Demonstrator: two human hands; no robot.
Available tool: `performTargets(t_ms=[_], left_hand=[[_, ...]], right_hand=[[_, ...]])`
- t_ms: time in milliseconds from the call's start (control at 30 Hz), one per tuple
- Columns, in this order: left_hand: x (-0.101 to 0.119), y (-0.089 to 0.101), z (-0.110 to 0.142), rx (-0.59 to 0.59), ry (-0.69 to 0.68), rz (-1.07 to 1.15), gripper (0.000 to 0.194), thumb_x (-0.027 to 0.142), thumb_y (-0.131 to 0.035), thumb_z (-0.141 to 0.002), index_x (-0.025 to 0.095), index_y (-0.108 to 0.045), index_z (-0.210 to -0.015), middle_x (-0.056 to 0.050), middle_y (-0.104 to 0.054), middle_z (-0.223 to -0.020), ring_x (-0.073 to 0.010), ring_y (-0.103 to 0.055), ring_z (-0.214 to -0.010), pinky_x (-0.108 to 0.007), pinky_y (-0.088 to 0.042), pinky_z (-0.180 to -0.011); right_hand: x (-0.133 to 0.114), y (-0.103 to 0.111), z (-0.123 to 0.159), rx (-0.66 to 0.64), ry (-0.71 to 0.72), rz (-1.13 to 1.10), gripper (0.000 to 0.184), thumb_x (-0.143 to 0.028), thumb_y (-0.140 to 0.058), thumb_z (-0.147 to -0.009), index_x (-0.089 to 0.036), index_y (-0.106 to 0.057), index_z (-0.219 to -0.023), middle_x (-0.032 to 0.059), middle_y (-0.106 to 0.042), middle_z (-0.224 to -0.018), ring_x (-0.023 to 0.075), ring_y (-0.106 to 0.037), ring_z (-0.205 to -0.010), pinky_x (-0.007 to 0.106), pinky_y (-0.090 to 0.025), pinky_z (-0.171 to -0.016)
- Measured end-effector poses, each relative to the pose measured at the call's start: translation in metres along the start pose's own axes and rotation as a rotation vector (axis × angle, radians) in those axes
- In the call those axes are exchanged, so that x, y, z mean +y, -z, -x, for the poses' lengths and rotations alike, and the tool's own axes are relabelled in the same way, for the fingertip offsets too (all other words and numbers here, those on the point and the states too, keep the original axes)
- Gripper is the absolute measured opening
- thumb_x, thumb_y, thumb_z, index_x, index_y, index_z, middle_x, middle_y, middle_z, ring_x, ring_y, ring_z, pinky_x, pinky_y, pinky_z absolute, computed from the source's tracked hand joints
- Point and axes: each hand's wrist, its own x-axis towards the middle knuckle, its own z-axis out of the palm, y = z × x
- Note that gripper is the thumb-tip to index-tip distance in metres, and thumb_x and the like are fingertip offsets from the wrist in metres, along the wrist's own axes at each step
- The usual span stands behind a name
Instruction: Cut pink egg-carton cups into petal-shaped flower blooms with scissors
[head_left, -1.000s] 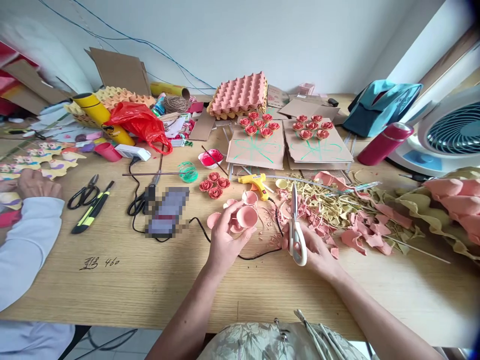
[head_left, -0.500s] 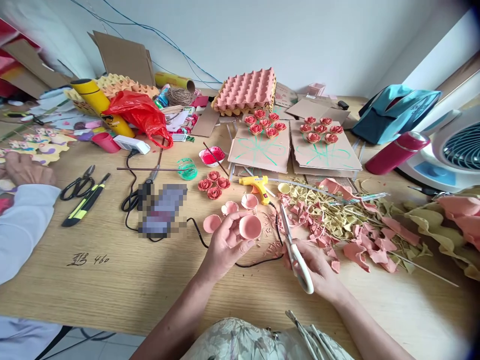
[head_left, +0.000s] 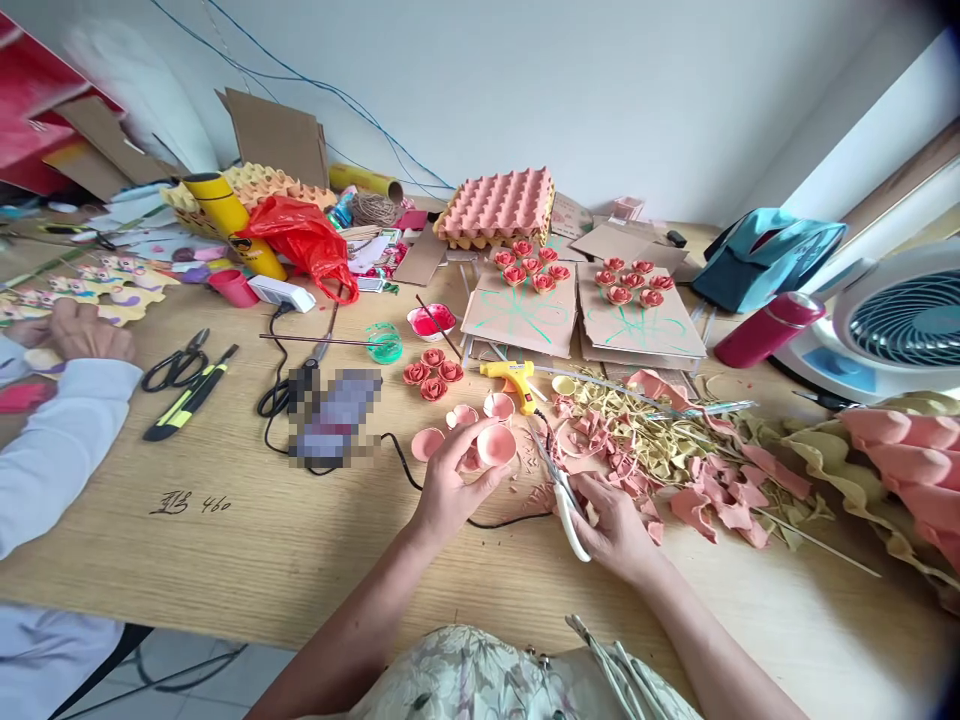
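Observation:
My left hand pinches a small pink egg-carton cup by its rim, its hollow facing me. In my right hand are white-handled scissors, their blades pointing up and left toward the cup but apart from it. More pink cups sit on the table just beyond my left hand, partly hidden by it. Behind them lies a yellow glue gun with a black cord. A cluster of red paper-pulp roses stands to the left of the glue gun.
Pink and yellow carton scraps are heaped on the right. Cardboard sheets bear more roses at the back, before stacked egg trays. A pixelated phone, a utility knife and a co-worker's hand are on the left.
My right hand with the scissors has moved left, nearer the cup. The cup in my left hand has barely moved. The whole view has shifted slightly.

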Motion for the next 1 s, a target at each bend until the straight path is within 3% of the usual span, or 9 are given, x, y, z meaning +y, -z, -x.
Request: performTargets(t_ms=[367, 633, 767, 1000], left_hand=[[-0.006, -0.010, -0.001, 0.065, -0.125, -0.060, 0.042, 0.031, -0.073, -0.085, 0.019, -0.063, -0.124, -0.013, -0.069, -0.122, -0.0248, -0.066, -0.110, -0.037, -0.057, -0.093], [0.000, -0.023, -0.008, 0.133, 0.019, 0.190, 0.045, 0.039, -0.076, -0.079, 0.017, -0.064, -0.116, -0.012, -0.065, -0.116, -0.0241, -0.066, -0.111, -0.034, -0.058, -0.090], [0.008, -0.025, -0.014, 0.118, 0.052, 0.301, 0.048, 0.039, -0.078, -0.078, 0.018, -0.061, -0.118, -0.014, -0.061, -0.124, -0.0259, -0.065, -0.116, -0.036, -0.057, -0.095], [0.006, -0.026, -0.023, 0.097, 0.124, 0.322, 0.052, 0.042, -0.080, -0.076, 0.020, -0.056, -0.116, -0.014, -0.060, -0.125, -0.0264, -0.065, -0.115, -0.041, -0.055, -0.099]], right_hand=[[0.004, -0.003, -0.007, 0.171, -0.009, -0.146, 0.022, -0.034, -0.048, -0.096, -0.021, -0.047, -0.077, -0.0030, -0.045, -0.069, 0.0131, -0.041, -0.064, 0.026, -0.036, -0.060], [0.001, -0.006, -0.009, 0.161, 0.003, -0.207, 0.025, -0.033, -0.051, -0.096, -0.019, -0.051, -0.074, -0.0023, -0.048, -0.067, 0.0126, -0.041, -0.063, 0.025, -0.036, -0.057], [0.000, -0.007, -0.008, 0.153, 0.018, -0.214, 0.026, -0.034, -0.051, -0.097, -0.019, -0.053, -0.076, -0.0019, -0.050, -0.068, 0.0129, -0.043, -0.064, 0.025, -0.037, -0.058], [0.001, -0.007, -0.006, 0.107, -0.003, -0.179, 0.025, -0.032, -0.049, -0.098, -0.019, -0.051, -0.076, -0.0023, -0.051, -0.067, 0.0131, -0.046, -0.063, 0.026, -0.037, -0.060]])
